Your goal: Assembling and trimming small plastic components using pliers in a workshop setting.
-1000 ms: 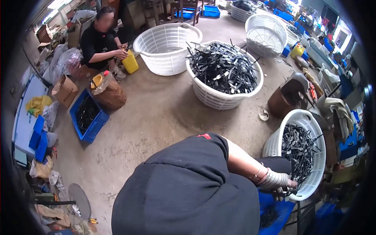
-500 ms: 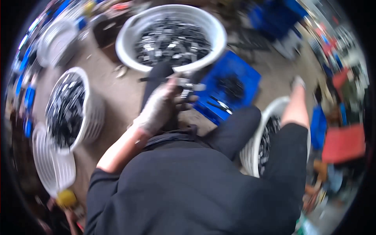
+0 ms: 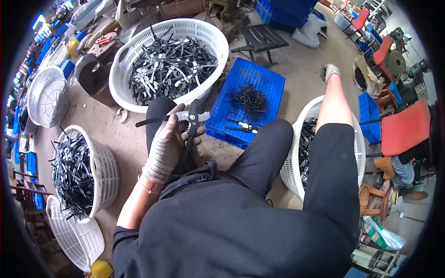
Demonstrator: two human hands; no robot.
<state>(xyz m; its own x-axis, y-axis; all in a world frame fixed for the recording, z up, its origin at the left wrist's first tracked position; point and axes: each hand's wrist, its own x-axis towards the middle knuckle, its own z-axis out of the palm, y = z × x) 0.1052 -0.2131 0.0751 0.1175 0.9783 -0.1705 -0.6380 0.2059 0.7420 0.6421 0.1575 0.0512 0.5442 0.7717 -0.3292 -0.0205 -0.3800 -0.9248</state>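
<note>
My left hand (image 3: 164,150), in a striped glove with dark fingertips, is closed around a black-and-silver hand tool (image 3: 193,121) over my left thigh. It looks like pruning shears, with a curved silver blade, a ridged middle and a black handle pointing down. A thin black strip (image 3: 150,121) juts out left of that hand. My gloved right hand (image 3: 331,71) is stretched far out to the right, beyond a white basket (image 3: 360,143) of dark pieces. Its fingers look curled together; what they hold, if anything, is too small to make out.
Ahead, a large white basket (image 3: 121,85) holds many black-and-silver pieces; another full one (image 3: 105,167) stands left. Between my knees and a black stool (image 3: 262,39) lies a blue crate (image 3: 269,78), bearing a dark tangled heap (image 3: 249,98) and a black-and-silver tool (image 3: 242,126). A red chair (image 3: 405,126) stands right.
The view has turned, so the baskets and crate sit further left, and the picture is sharper. My left hand still grips the tool; my right arm stays outstretched, its hand now higher in view.
</note>
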